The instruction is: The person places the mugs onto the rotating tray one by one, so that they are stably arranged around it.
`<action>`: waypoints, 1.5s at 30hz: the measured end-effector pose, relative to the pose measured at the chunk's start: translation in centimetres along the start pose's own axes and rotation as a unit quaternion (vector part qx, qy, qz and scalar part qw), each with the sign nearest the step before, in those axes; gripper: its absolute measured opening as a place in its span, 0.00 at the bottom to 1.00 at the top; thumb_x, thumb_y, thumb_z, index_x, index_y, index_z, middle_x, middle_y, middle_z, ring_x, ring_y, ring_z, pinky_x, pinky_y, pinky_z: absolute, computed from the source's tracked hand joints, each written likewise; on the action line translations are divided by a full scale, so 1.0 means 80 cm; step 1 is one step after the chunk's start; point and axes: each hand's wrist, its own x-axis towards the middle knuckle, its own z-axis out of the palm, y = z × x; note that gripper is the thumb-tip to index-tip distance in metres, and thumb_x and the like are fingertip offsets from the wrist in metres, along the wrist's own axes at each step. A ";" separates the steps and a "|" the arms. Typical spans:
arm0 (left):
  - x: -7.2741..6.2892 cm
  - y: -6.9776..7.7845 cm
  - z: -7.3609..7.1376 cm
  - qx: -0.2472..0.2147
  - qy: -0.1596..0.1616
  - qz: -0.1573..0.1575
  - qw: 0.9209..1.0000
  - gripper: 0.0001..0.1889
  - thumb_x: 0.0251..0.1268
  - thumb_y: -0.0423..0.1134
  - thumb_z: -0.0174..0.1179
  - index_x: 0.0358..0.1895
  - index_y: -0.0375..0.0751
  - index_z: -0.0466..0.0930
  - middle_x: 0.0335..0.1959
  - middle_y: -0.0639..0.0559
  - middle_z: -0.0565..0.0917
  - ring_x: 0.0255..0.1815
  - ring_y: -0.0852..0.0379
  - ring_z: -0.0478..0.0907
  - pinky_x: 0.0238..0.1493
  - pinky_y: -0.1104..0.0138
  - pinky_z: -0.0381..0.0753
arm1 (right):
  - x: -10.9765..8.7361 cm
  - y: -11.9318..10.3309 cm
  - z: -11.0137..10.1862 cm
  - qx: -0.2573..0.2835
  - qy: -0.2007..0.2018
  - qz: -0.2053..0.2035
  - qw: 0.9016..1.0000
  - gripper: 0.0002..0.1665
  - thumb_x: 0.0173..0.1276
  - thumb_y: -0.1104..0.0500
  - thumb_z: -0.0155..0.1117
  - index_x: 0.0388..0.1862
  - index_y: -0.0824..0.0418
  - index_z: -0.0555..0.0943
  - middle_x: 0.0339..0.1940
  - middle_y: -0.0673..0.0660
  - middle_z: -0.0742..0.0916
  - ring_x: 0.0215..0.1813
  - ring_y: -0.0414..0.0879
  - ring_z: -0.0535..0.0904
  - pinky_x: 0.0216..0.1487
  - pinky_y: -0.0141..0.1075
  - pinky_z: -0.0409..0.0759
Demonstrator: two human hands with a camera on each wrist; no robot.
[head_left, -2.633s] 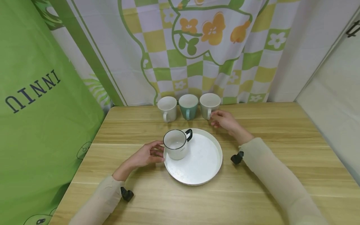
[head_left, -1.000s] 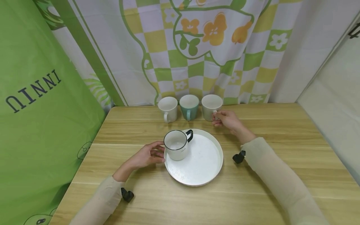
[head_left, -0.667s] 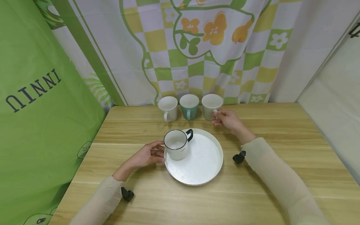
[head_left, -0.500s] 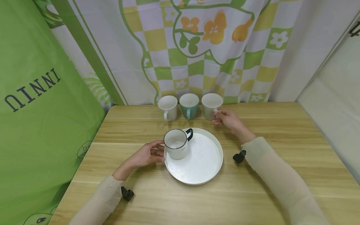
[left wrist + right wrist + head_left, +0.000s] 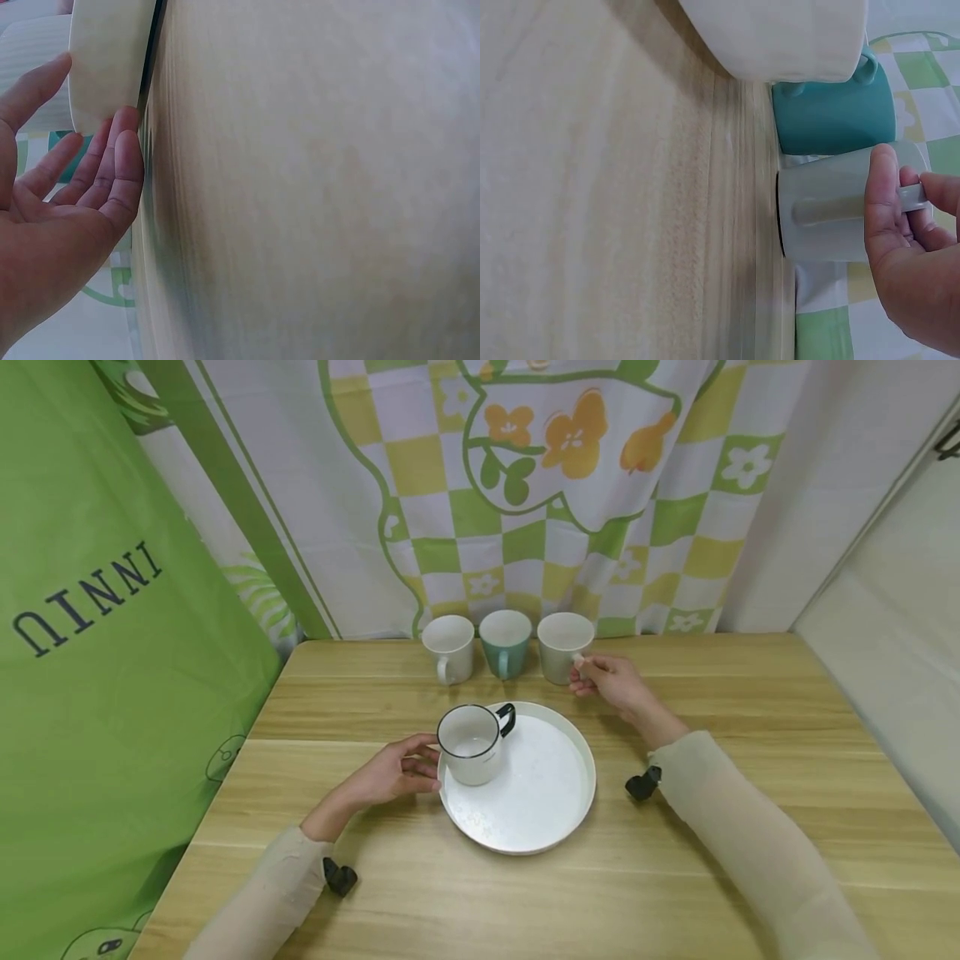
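In the head view my right hand [image 5: 611, 681] pinches the handle of the rightmost off-white mug [image 5: 558, 652]. Thumb and fingers meet at that handle [image 5: 913, 197] in the right wrist view, and the mug's base is close to the tabletop. My left hand [image 5: 390, 772] rests its fingertips against the left side of a round white tray [image 5: 551, 793]. In the left wrist view, the thumb lies at the tray's rim and the loosely extended fingers touch its outer wall [image 5: 112, 67]. A white enamel mug [image 5: 472, 768] with a black rim and black handle stands on the tray's left part.
A teal mug [image 5: 504, 656] and another off-white mug [image 5: 450, 660] stand left of the held mug, along the back of the wooden table [image 5: 465, 902]. Behind them hangs a checkered curtain [image 5: 510, 560]. A green cloth [image 5: 112, 693] drapes at the left.
My right hand has gone from beside the rightmost mug's handle to pinching it. That mug has shifted slightly right, its handle turned rightward. The left hand and tray stay put.
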 end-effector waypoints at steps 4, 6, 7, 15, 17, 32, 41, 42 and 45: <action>0.000 -0.001 0.000 0.001 -0.002 0.003 1.000 0.37 0.60 0.34 0.71 0.72 0.37 0.64 0.60 0.32 0.77 0.55 0.43 0.82 0.52 0.67 0.85 | -0.004 0.001 -0.001 0.000 -0.002 -0.003 1.000 0.25 0.81 0.57 0.49 0.59 0.81 0.72 0.52 0.69 0.81 0.37 0.35 0.85 0.48 0.30 0.86; 0.001 -0.002 0.000 0.003 -0.001 0.005 1.000 0.37 0.60 0.34 0.71 0.72 0.37 0.64 0.60 0.32 0.77 0.55 0.43 0.82 0.51 0.67 0.85 | -0.005 0.001 -0.002 0.003 -0.003 -0.007 1.000 0.24 0.81 0.58 0.48 0.59 0.81 0.72 0.51 0.69 0.81 0.37 0.35 0.85 0.47 0.29 0.86; 0.001 -0.002 0.000 0.005 -0.001 0.005 1.000 0.37 0.60 0.34 0.71 0.72 0.37 0.64 0.60 0.32 0.77 0.55 0.43 0.82 0.51 0.67 0.85 | -0.007 0.001 -0.002 0.003 -0.004 -0.010 1.000 0.24 0.81 0.58 0.48 0.58 0.82 0.72 0.50 0.68 0.81 0.37 0.35 0.85 0.46 0.29 0.86; 0.001 -0.002 -0.001 0.010 0.000 0.004 1.000 0.37 0.60 0.33 0.71 0.72 0.37 0.64 0.60 0.32 0.77 0.55 0.43 0.82 0.51 0.67 0.85 | -0.020 -0.003 -0.004 -0.006 -0.008 -0.029 1.000 0.24 0.81 0.58 0.50 0.56 0.82 0.73 0.44 0.61 0.83 0.37 0.36 0.85 0.46 0.29 0.86; 0.001 -0.002 -0.001 0.010 0.000 0.004 1.000 0.37 0.60 0.33 0.71 0.72 0.37 0.64 0.60 0.32 0.77 0.54 0.43 0.82 0.51 0.67 0.84 | -0.025 -0.005 -0.004 -0.010 -0.012 -0.036 0.999 0.24 0.81 0.57 0.51 0.55 0.82 0.73 0.44 0.62 0.83 0.37 0.36 0.85 0.45 0.30 0.86; 0.000 -0.002 0.000 0.005 -0.002 0.005 1.000 0.37 0.60 0.33 0.71 0.72 0.38 0.65 0.60 0.32 0.77 0.55 0.42 0.82 0.51 0.67 0.85 | -0.063 -0.022 -0.001 -0.030 -0.025 -0.044 0.998 0.23 0.81 0.57 0.51 0.54 0.80 0.75 0.48 0.67 0.83 0.40 0.40 0.85 0.45 0.30 0.86; 0.000 -0.001 0.000 0.010 -0.001 0.007 1.000 0.37 0.60 0.33 0.71 0.72 0.38 0.65 0.60 0.32 0.77 0.54 0.43 0.82 0.51 0.67 0.85 | -0.086 -0.029 -0.001 -0.049 -0.036 -0.056 0.997 0.24 0.80 0.53 0.53 0.51 0.77 0.77 0.46 0.64 0.84 0.40 0.40 0.86 0.46 0.34 0.87; -0.001 0.000 0.000 0.010 -0.001 0.007 1.000 0.37 0.60 0.33 0.71 0.72 0.38 0.65 0.60 0.32 0.77 0.54 0.43 0.82 0.51 0.67 0.85 | -0.089 -0.029 -0.001 -0.047 -0.038 -0.060 0.996 0.24 0.80 0.53 0.53 0.51 0.78 0.77 0.44 0.61 0.85 0.39 0.40 0.86 0.45 0.34 0.87; -0.001 0.001 0.000 0.010 0.000 0.005 1.000 0.37 0.60 0.33 0.71 0.72 0.38 0.65 0.60 0.32 0.77 0.54 0.43 0.82 0.51 0.67 0.85 | -0.096 -0.031 -0.001 -0.046 -0.046 -0.073 0.995 0.24 0.80 0.55 0.53 0.50 0.79 0.76 0.40 0.55 0.85 0.39 0.39 0.85 0.44 0.33 0.87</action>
